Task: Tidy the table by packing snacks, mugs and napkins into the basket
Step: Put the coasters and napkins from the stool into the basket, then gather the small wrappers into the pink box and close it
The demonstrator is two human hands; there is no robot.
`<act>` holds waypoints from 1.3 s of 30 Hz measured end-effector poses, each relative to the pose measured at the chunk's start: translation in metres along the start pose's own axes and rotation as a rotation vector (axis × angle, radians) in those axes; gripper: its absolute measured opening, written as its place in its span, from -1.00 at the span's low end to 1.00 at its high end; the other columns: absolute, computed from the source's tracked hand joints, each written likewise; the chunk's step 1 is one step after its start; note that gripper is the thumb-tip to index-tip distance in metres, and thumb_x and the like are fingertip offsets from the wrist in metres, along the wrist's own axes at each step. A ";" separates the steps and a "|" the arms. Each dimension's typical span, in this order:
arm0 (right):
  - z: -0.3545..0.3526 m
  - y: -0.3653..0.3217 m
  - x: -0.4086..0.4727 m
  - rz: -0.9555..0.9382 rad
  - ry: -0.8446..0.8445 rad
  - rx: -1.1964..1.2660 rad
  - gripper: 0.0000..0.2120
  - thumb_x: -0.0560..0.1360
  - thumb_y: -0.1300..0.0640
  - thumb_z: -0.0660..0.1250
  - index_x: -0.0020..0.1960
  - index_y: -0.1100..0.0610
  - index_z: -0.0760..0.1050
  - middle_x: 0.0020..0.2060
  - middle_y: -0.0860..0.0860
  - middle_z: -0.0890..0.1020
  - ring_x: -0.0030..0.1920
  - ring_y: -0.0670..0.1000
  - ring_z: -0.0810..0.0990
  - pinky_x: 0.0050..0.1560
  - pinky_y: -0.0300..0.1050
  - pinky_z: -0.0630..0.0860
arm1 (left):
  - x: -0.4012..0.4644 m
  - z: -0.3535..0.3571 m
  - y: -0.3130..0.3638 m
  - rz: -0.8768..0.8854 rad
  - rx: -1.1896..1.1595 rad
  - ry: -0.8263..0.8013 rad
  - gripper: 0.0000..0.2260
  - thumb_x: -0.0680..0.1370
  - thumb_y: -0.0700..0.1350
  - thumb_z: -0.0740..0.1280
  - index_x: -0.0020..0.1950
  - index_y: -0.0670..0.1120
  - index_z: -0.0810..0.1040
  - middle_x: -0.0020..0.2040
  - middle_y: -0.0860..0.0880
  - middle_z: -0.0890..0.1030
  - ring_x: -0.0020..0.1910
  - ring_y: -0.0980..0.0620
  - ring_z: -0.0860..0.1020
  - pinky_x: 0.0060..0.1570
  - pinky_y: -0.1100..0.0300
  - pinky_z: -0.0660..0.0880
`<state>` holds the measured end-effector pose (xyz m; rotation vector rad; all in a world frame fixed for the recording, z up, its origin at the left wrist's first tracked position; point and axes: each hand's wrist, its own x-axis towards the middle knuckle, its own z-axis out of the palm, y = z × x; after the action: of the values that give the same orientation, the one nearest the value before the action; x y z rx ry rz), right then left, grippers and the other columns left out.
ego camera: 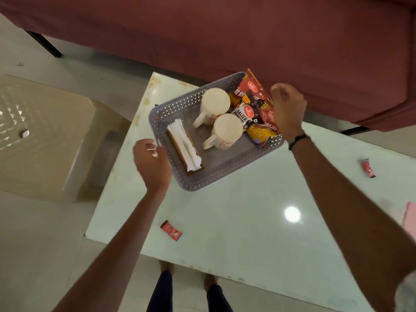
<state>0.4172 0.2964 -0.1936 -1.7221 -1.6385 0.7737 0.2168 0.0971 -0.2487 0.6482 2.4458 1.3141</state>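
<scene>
A grey perforated plastic basket (216, 176) sits on the far part of the white table (225, 221). It holds two white mugs (215, 104) (227, 130), a wooden holder of white napkins (183, 146) and several red and yellow snack packets (252, 104). My left hand (150, 163) curls its fingers on the basket's left rim. At the right rim, my right hand (287, 106) is closed beside the packets, and it hides the rim under its fingers.
Two small red sachets lie on the table, one near the front left edge (171, 229) and one at the right (368, 167). A pink sheet (409, 215) shows at the right border. A maroon sofa (225, 30) stands behind the table and a beige plastic stool (45, 136) to its left.
</scene>
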 end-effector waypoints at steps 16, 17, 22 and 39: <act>0.022 0.061 0.062 0.634 -0.349 0.288 -0.73 0.53 -0.02 0.31 -0.27 0.11 0.53 -0.35 0.01 0.64 -0.46 -0.05 0.62 -0.30 -0.21 0.58 | 0.025 0.034 -0.006 -0.853 -0.432 -0.203 -0.63 0.61 0.06 0.12 -0.32 -0.09 0.44 -0.47 0.02 0.38 -0.53 0.12 0.30 -0.52 0.31 0.32; 0.021 0.060 0.063 0.637 -0.356 0.290 -0.74 0.51 -0.03 0.34 -0.26 0.11 0.54 -0.33 0.02 0.65 -0.46 -0.06 0.63 -0.30 -0.20 0.58 | 0.025 0.034 -0.005 -0.853 -0.418 -0.215 -0.63 0.61 0.06 0.13 -0.32 -0.08 0.44 -0.46 0.02 0.32 -0.56 0.13 0.26 -0.55 0.32 0.27; 0.018 0.065 0.061 0.668 -0.379 0.345 -0.71 0.48 -0.02 0.39 0.01 0.20 0.54 -0.21 0.08 0.68 -0.29 0.03 0.68 -0.18 -0.05 0.61 | 0.027 0.032 -0.002 -0.854 -0.399 -0.257 -0.61 0.60 0.12 0.12 -0.37 -0.05 0.30 -0.56 0.05 0.26 -0.72 0.17 0.18 -0.65 0.37 0.14; -0.139 0.100 -0.055 0.834 -0.231 0.680 -0.78 0.55 -0.01 0.28 -0.07 0.15 0.55 -0.19 0.06 0.68 -0.28 0.01 0.68 -0.23 -0.07 0.59 | -0.059 -0.008 0.087 -0.626 -0.362 -0.452 -0.71 0.60 0.09 0.15 -0.22 -0.05 0.43 -0.60 0.12 0.34 -0.74 0.20 0.27 -0.72 0.42 0.18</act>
<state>0.5854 0.2327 -0.1843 -1.7811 -0.5608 1.7243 0.2855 0.1027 -0.1690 0.0527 1.7675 1.1412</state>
